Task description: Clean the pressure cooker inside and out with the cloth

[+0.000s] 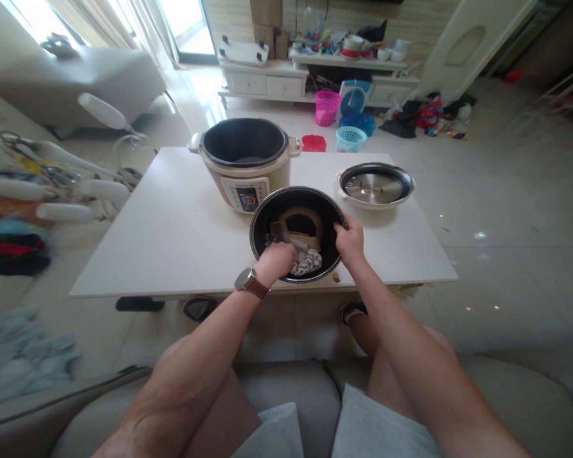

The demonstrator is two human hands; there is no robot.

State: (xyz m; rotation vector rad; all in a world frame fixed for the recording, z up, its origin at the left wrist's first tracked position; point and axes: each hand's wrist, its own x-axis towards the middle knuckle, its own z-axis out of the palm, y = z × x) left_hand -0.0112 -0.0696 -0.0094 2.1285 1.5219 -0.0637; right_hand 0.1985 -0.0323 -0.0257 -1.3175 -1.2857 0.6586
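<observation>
A black inner pot stands near the front edge of the white table. My left hand, with a watch on the wrist, reaches into the pot and is closed on a grey-and-white cloth lying inside. My right hand grips the pot's right rim. Behind the pot stands the beige pressure cooker base, open, with another dark liner in it. Its lid lies upside down on the table to the right.
I sit on a grey sofa with my knees under the table. A drying rack with clothes stands at the left. Baskets and clutter lie on the floor beyond the table, before a white cabinet.
</observation>
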